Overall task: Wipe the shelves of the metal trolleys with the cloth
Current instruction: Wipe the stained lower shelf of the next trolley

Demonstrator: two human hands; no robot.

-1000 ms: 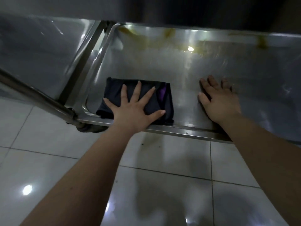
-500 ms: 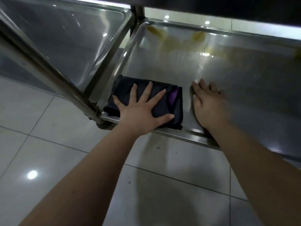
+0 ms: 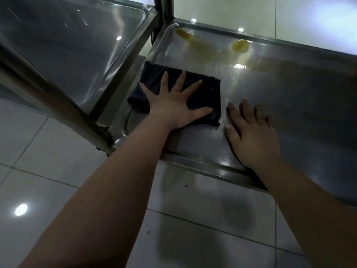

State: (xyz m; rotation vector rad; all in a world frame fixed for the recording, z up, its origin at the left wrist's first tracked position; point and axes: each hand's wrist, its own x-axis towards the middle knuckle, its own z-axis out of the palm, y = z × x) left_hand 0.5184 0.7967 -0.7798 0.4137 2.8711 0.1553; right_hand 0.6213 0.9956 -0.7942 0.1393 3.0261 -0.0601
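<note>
Evidently to spread pressure, the left hand lay flat and splayed wide on the cloth, mid-frame at the left end of the shelf; the right hand, flat and empty just right of it, likely braced the body

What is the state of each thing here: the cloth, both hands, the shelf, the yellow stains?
shelf: shiny, stained near its far edge.
cloth: folded, flat on the shelf, under the left hand.
left hand: open, fingers spread, pressing the cloth.
right hand: open, flat on the bare shelf beside the cloth.
yellow stains: not yet wiped, apart from the cloth.
</note>
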